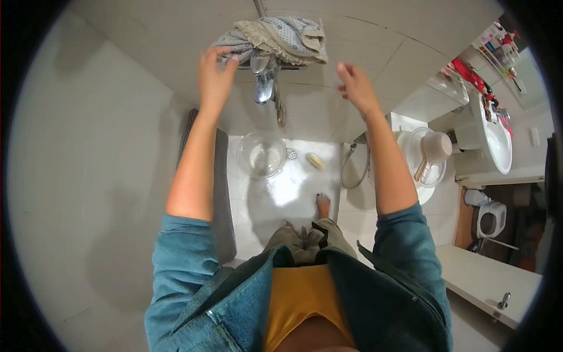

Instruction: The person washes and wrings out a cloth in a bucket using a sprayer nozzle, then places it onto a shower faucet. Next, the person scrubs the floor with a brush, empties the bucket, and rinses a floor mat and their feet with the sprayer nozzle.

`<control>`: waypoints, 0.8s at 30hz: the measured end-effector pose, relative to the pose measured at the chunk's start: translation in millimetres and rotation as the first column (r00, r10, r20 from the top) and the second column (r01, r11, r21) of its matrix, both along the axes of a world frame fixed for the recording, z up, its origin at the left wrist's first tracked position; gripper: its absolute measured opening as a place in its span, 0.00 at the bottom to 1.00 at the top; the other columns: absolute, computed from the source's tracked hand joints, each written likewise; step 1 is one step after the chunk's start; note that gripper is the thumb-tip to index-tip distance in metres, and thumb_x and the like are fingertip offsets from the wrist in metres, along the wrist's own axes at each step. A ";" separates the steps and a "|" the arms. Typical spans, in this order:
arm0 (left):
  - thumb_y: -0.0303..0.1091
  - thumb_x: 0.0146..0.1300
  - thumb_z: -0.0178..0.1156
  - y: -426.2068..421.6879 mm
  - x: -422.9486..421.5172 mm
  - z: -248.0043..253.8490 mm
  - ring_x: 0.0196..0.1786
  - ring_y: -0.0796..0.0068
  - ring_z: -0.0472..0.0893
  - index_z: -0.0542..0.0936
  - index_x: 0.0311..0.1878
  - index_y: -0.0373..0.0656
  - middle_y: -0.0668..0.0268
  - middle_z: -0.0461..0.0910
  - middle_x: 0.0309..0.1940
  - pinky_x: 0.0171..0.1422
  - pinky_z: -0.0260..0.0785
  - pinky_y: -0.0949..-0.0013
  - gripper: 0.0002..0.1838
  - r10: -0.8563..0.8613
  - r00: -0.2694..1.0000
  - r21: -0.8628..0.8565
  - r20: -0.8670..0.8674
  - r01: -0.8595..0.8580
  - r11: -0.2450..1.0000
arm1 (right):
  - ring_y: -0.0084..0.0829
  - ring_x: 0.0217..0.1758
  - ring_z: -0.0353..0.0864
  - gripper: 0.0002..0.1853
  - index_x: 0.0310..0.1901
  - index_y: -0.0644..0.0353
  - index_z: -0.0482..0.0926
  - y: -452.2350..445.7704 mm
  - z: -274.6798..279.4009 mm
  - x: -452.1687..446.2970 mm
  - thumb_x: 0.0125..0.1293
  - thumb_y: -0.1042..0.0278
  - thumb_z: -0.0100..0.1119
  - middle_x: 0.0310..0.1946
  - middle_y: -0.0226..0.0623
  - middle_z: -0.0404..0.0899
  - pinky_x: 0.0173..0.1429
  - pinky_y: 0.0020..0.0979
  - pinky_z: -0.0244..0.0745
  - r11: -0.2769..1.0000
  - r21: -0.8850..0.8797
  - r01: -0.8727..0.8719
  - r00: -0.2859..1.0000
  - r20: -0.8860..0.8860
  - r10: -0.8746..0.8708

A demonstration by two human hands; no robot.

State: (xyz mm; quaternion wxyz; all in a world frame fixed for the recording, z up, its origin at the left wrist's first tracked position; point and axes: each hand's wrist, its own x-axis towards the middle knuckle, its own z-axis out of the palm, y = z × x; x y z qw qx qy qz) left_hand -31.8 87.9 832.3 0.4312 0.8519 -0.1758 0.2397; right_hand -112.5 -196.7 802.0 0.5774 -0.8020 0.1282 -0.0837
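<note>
A patterned cloth (293, 40) with a beige frayed edge lies bunched over the shelf behind the chrome tap (264, 82). My left hand (216, 81) is at the cloth's left end, thumb and fingers apart, its fingertips at the fabric's edge. To the right of the cloth, clear of it, my right hand (356, 89) hangs in the air with fingers loosely bent and nothing in it. Below the tap, a clear plastic basin (261, 155) stands on the floor. A yellowish oblong object (315, 161), perhaps a brush, lies right of the basin.
A dark grey mat (221, 199) leans along the left wall. A shower hose (346, 170) loops down on the right. Farther right are a white tub with a beige dipper (436, 148), a sink (498, 141) and a door (487, 281) with a handle.
</note>
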 end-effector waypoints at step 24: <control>0.36 0.59 0.58 -64.7 -38.0 -12.8 0.27 0.80 0.76 0.77 0.37 0.39 0.67 0.78 0.26 0.29 0.65 0.73 0.10 -0.050 0.757 -0.457 -0.652 -0.340 0.822 | 0.36 0.39 0.79 0.20 0.45 0.61 0.77 -156.2 -255.2 -270.9 0.59 0.53 0.56 0.41 0.43 0.78 0.45 0.35 0.73 0.835 -0.234 -0.498 0.607 -0.782 0.143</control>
